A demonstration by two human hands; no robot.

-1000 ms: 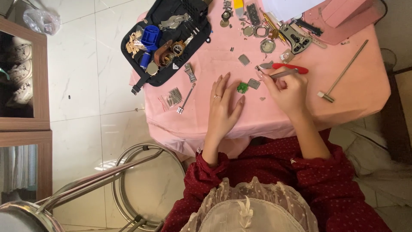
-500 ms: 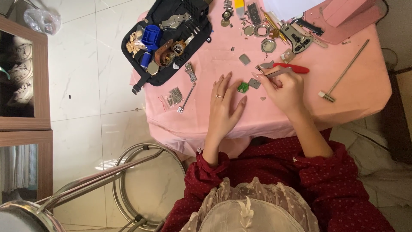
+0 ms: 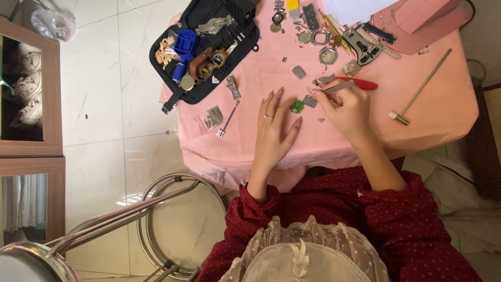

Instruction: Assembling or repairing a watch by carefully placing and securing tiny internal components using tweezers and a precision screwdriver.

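My left hand point(image 3: 275, 125) lies flat on the pink tablecloth point(image 3: 376, 130), fingers spread, a ring on one finger, holding nothing. A small green part point(image 3: 297, 106) sits just right of its fingertips. My right hand point(image 3: 344, 107) grips thin metal tweezers point(image 3: 330, 88) whose tip points left, above a small grey square piece point(image 3: 310, 101). A red-handled tool point(image 3: 360, 82) lies just beyond my right hand's fingers.
A black tool case point(image 3: 209, 44) with a blue holder and metal parts lies at the table's far left. Watch parts and small tools crowd the far edge. A small hammer point(image 3: 417, 91) lies right. A metal stool point(image 3: 156, 224) stands on the tiled floor below left.
My right hand has shifted slightly with the tweezers near the grey piece. My left hand stays flat in place.
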